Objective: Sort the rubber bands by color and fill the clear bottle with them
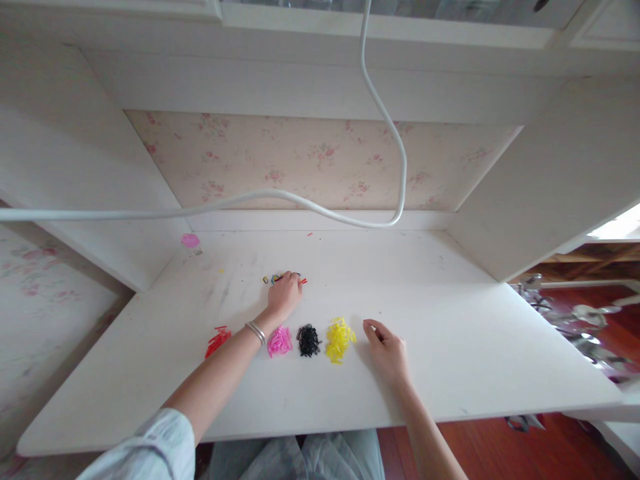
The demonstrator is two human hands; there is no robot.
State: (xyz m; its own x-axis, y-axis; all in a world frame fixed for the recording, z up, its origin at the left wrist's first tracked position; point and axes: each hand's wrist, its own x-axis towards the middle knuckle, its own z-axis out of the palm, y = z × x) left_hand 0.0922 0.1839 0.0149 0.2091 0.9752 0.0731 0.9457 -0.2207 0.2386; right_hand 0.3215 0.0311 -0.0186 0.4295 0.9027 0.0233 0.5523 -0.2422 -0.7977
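I count one red pile [217,340], one pink pile [280,341], one black pile [309,341] and one yellow pile [339,340]. There's one left hand [286,293], one right hand [389,352] and one white cord [404,163].

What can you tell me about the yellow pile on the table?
The yellow pile is a loose heap of many small, thin, bright pieces that look like plastic. It lies on the white table, between the black pile and the right hand. Its edges are ragged, and no hand touches it.

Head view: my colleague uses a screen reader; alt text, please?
Left hand partly covers a mixed cluster on a white desk; right hand is beside a yellow pile of small pieces, with black, pink and red piles farther left.
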